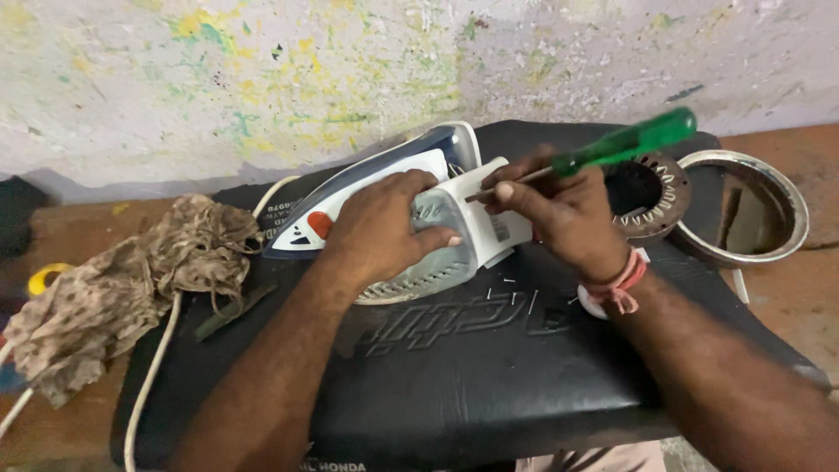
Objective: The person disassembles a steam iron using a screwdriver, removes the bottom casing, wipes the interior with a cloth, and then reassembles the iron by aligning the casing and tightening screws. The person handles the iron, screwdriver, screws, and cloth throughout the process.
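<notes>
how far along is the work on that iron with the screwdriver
Done: the iron lies on its side on the black seat cushion, with a few small pins or screws loose beside it. In hand: the left hand steadies the body while the right hand works the green-handled screwdriver at the rear end. Left: the casing looks closed, so opening it seems not yet done.

Before you, the clothes iron (411, 210) lies on the seat cushion (489, 367). Your left hand (384, 232) rests on it; your right hand (564, 218) holds the screwdriver (612, 149) against its rear. The rag (122, 288) lies left, the metal rings (743, 210) right.
</notes>
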